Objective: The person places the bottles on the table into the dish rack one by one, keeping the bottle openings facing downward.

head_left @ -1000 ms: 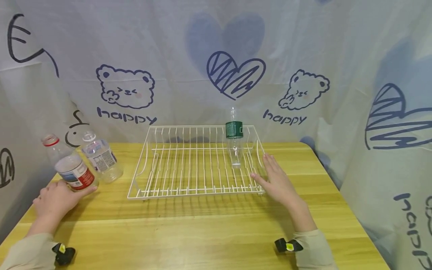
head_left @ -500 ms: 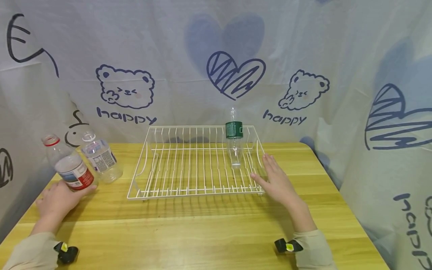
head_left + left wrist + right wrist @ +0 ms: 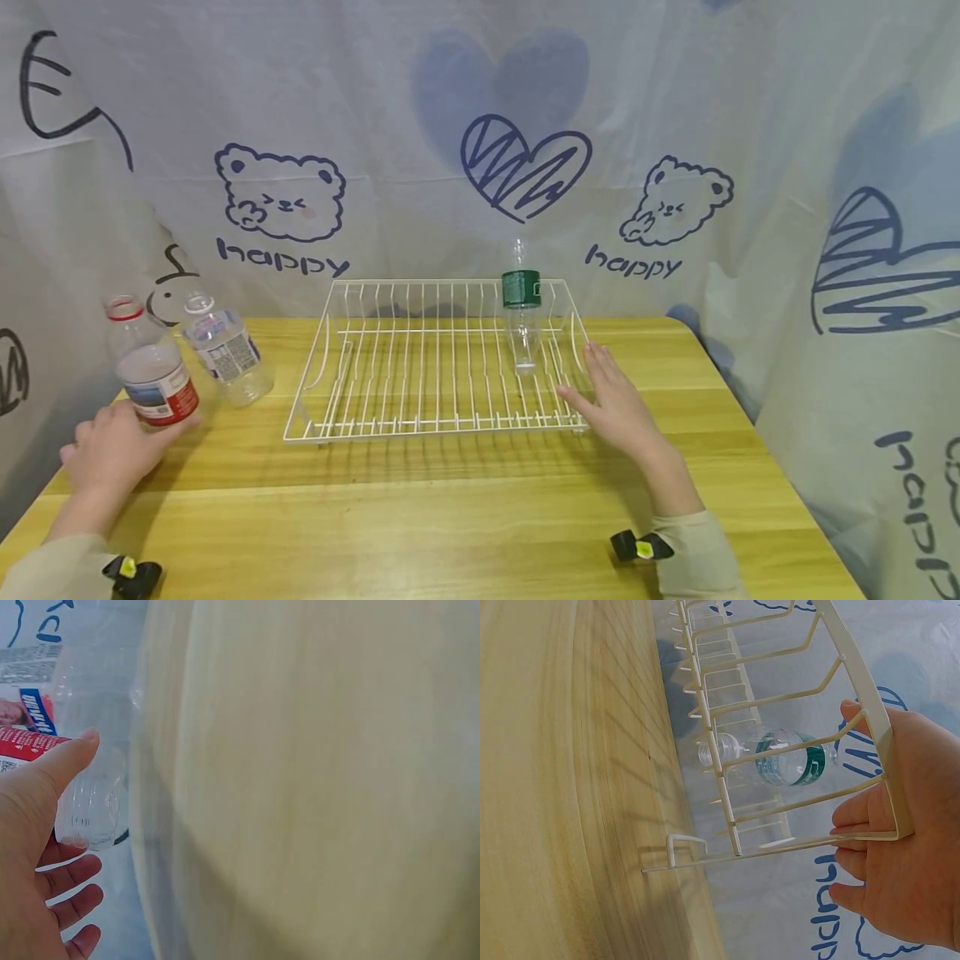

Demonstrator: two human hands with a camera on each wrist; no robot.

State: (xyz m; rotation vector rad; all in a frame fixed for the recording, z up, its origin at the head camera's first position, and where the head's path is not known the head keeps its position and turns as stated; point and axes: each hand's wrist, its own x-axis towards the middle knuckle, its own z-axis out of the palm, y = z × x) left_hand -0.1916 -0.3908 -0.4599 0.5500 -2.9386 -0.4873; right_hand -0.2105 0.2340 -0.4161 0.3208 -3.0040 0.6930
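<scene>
My left hand is at the left of the table, thumb and fingers around the lower part of a clear plastic bottle with a red-and-white label and a red neck ring. In the left wrist view the thumb lies along that bottle's side while several fingers curve beyond it. Just right of it stands another clear bottle, uncapped, with a pale printed label. My right hand rests against the front right corner of a white wire dish rack, fingers extended. A green-labelled bottle stands neck down inside the rack's right part.
The wooden table has a rounded far right corner. A pale curtain with drawn bears and hearts hangs close behind and along both sides. Black wrist cameras sit on both sleeves.
My left hand has shifted left with the red-labelled bottle, which now stands more upright and farther from the neighbouring bottle. The right hand and the rack have stayed put.
</scene>
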